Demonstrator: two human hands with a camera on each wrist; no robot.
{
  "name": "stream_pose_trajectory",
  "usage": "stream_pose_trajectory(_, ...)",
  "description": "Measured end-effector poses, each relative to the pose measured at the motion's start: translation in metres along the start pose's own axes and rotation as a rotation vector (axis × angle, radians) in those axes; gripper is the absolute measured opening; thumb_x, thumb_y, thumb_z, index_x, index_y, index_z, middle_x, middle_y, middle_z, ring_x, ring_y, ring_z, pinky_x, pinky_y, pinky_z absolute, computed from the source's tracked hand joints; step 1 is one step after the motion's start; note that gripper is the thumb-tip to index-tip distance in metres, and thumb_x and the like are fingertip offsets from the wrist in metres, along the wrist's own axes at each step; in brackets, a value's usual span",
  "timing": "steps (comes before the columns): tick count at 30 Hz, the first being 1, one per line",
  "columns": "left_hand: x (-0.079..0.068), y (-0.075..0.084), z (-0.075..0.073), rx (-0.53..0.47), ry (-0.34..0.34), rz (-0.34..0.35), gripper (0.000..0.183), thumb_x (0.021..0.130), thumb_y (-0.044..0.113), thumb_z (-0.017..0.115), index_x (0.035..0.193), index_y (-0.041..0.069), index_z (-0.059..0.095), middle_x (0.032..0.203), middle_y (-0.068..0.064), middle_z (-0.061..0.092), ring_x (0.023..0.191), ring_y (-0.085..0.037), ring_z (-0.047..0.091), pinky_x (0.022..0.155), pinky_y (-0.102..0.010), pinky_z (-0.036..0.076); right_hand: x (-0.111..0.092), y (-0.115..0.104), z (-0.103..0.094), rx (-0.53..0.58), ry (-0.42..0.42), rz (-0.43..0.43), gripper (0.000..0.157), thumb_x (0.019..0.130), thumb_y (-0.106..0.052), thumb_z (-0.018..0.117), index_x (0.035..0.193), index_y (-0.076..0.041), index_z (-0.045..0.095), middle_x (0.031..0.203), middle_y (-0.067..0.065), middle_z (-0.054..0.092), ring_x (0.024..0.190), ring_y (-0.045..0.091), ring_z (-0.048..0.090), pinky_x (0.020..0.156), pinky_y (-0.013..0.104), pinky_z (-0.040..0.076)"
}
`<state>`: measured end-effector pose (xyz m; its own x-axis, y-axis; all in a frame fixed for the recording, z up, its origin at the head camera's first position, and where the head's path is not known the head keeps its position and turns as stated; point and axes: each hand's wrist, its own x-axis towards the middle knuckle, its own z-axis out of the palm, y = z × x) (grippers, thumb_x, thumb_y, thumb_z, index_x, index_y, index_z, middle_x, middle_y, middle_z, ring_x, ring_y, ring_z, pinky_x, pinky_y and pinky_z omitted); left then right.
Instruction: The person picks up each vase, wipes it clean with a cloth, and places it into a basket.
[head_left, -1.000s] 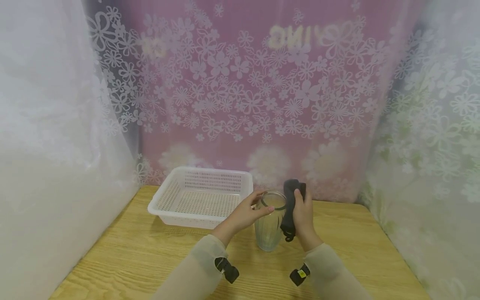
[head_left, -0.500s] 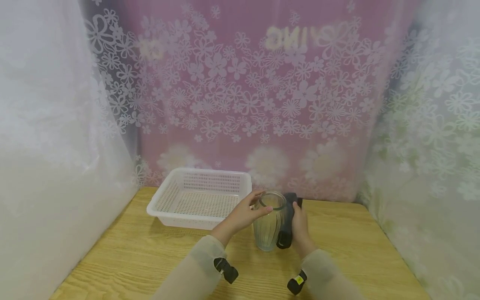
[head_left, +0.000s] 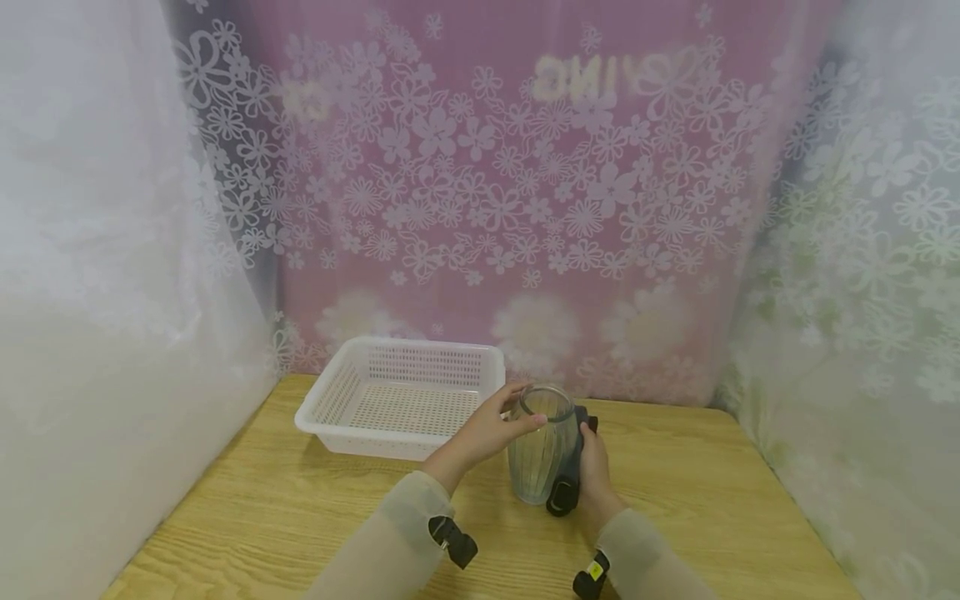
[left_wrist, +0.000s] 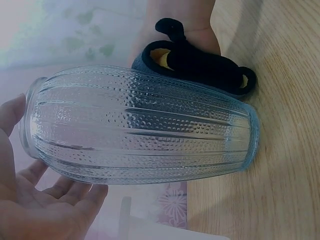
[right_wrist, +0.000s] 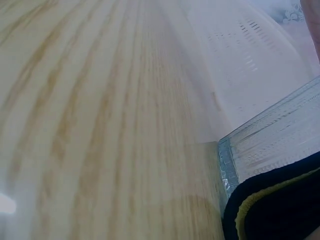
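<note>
A clear ribbed glass vase (head_left: 531,467) stands upright on the wooden table. My left hand (head_left: 487,432) holds it near the neck, thumb at the front of the rim and fingers round the far left side. In the left wrist view the vase (left_wrist: 145,130) shows a dimpled surface. My right hand (head_left: 596,468) grips a folded black cloth (head_left: 564,493) against the vase's right side. Yellow shows inside the fold of the cloth (left_wrist: 205,70), and a dark strip sticks up from it. Most right-hand fingers are hidden behind the cloth.
A white perforated plastic basket (head_left: 367,430) sits to the left, close behind my left hand. Flower-patterned translucent sheets (head_left: 480,208) hang at the back and both sides of the wooden table (head_left: 262,517). Black straps with small devices circle both wrists.
My right hand has moved the black cloth down and slightly left along the vase's right side, toward its base. My left hand and the vase have stayed nearly in place.
</note>
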<state>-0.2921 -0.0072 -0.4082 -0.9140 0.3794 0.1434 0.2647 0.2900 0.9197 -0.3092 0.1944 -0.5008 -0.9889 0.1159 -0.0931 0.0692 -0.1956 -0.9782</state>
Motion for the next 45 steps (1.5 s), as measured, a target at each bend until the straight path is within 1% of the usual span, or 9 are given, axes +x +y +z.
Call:
stream_pose_trajectory(4,0.001,-0.001,0.000,0.007,0.000,0.005,0.073,0.091,0.054,0.069,0.153,0.030,0.040,0.156,-0.007,0.040,0.144,-0.032,0.036,0.109,-0.062,0.035,0.001,0.001,0.000,0.016,-0.003,0.002,0.051,0.109,-0.046,0.022,0.143,-0.010,0.032,0.120,0.001,0.054,0.100,0.010,0.058,0.086,0.023,0.049)
stream_pose_trajectory(11,0.000,0.000,0.000,0.008,0.000,-0.003,0.072,0.092,0.053,0.068,0.154,0.031,0.039,0.157,-0.007,0.039,0.144,-0.033,0.036,0.108,-0.063,0.036,0.000,-0.002,-0.002,-0.055,0.024,-0.004,0.057,0.109,-0.046,0.020,0.148,-0.005,0.026,0.129,0.008,0.050,0.102,0.009,0.055,0.088,0.022,0.046)
stream_pose_trajectory(14,-0.001,0.000,-0.001,0.011,0.001,-0.009,0.072,0.092,0.054,0.068,0.154,0.030,0.039,0.157,-0.007,0.039,0.144,-0.033,0.036,0.108,-0.063,0.035,0.000,-0.006,-0.003,-0.068,0.034,-0.021,0.058,0.109,-0.045,0.020,0.149,-0.004,0.025,0.134,0.010,0.047,0.108,0.013,0.052,0.093,0.024,0.043)
stream_pose_trajectory(20,0.000,-0.002,-0.001,0.016,-0.005,-0.008,0.077,0.091,0.056,0.068,0.155,0.027,0.038,0.158,-0.007,0.037,0.144,-0.033,0.035,0.109,-0.063,0.035,-0.002,-0.017,-0.006,-0.072,0.055,-0.079,0.064,0.109,-0.046,0.022,0.155,-0.002,0.019,0.151,0.018,0.034,0.134,0.028,0.038,0.113,0.039,0.031)
stream_pose_trajectory(23,0.001,-0.003,-0.001,0.021,-0.008,-0.001,0.077,0.091,0.056,0.068,0.155,0.026,0.038,0.158,-0.007,0.038,0.144,-0.033,0.035,0.109,-0.062,0.035,-0.006,-0.027,-0.008,-0.061,0.049,-0.117,0.063,0.109,-0.046,0.023,0.158,-0.007,0.016,0.156,0.014,0.031,0.138,0.024,0.036,0.115,0.037,0.029)
stream_pose_trajectory(27,0.001,-0.003,-0.001,0.024,-0.009,-0.001,0.078,0.091,0.056,0.068,0.156,0.025,0.037,0.158,-0.007,0.037,0.145,-0.032,0.035,0.109,-0.062,0.035,-0.014,-0.045,-0.007,-0.073,0.072,-0.180,0.060,0.109,-0.048,0.026,0.155,-0.010,0.025,0.142,0.011,0.043,0.114,0.012,0.053,0.097,0.024,0.045)
stream_pose_trajectory(31,0.000,-0.001,-0.001,0.019,-0.007,-0.009,0.076,0.091,0.056,0.068,0.155,0.030,0.037,0.159,-0.007,0.036,0.145,-0.031,0.034,0.110,-0.060,0.034,-0.027,-0.070,-0.002,-0.091,0.089,-0.260,0.052,0.109,-0.042,0.030,0.150,-0.009,0.032,0.127,0.010,0.048,0.093,0.010,0.057,0.079,0.022,0.050)
stream_pose_trajectory(38,0.000,0.001,-0.002,0.012,-0.015,-0.007,0.073,0.091,0.056,0.068,0.154,0.035,0.037,0.159,-0.007,0.035,0.146,-0.030,0.033,0.111,-0.060,0.034,-0.039,-0.095,0.005,-0.120,0.126,-0.417,0.051,0.107,-0.045,0.036,0.150,-0.017,0.034,0.130,0.006,0.046,0.106,0.020,0.052,0.080,0.023,0.049)
stream_pose_trajectory(45,-0.001,0.000,-0.002,0.014,-0.015,-0.004,0.073,0.091,0.056,0.068,0.154,0.033,0.038,0.159,-0.008,0.036,0.146,-0.030,0.033,0.110,-0.061,0.034,-0.051,-0.109,0.018,-0.137,0.141,-0.534,0.048,0.108,-0.037,0.041,0.148,-0.011,0.038,0.124,0.008,0.049,0.099,0.020,0.053,0.075,0.023,0.049)
